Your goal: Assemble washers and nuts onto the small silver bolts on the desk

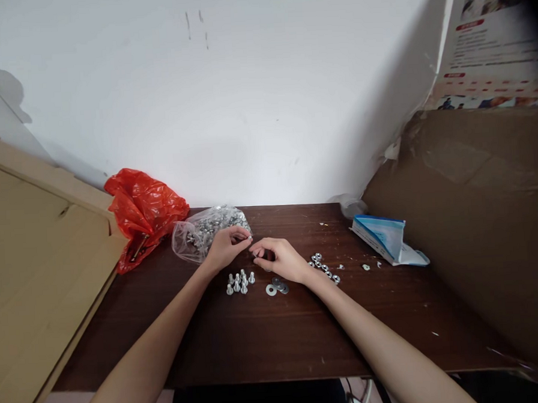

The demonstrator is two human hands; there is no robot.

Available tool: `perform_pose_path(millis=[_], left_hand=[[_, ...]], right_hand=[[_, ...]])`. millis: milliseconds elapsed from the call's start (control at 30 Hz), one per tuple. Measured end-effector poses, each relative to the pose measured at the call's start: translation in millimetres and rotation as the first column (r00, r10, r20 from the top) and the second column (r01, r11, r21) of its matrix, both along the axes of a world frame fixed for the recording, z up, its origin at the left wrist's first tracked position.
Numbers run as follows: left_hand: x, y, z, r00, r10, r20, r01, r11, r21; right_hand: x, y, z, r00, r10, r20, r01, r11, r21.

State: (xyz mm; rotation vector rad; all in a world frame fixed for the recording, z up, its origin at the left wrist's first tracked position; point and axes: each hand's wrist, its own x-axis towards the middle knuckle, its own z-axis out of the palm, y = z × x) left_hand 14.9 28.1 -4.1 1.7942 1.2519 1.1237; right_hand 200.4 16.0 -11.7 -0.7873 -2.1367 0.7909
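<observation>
My left hand (229, 247) is closed in a pinch above the table, with a small silvery bolt (250, 238) at its fingertips. Facing it, my right hand (281, 259) has thumb and fingers curled together around a tiny piece, too small to name. The fingertips of both hands are close to each other. Below them, several silvery bolts (237, 286) stand on their heads in a cluster. A few flat washers (271, 290) lie to the right of the bolts, partly overlapping. Several nuts (328, 275) form a loose group beside my right wrist, which partly covers them.
Behind my left hand lies a clear plastic bag (216, 225) full of metal hardware. A red plastic bag (145, 202) sits farther left, against a cardboard panel (42, 267). A blue-and-white packet (386, 237) and scraps lie right on the brown table (258, 346), near a cardboard wall (477, 214).
</observation>
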Motion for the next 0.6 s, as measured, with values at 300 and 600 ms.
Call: perform_pose_path(millis=[300,600], left_hand=[[0.4,-0.2,-4.8,0.997,-0.072,-0.03,0.071,0.997,-0.032],[-1.6,-1.1,-2.2,0.991,-0.122,-0.054,0.118,0.99,-0.078]], right_hand=[[-0.2,1.9,-5.2,0.997,0.041,0.072,-0.049,0.991,0.122],[10.6,13.4,-4.9,0.983,-0.068,0.171,0.035,0.982,0.186]])
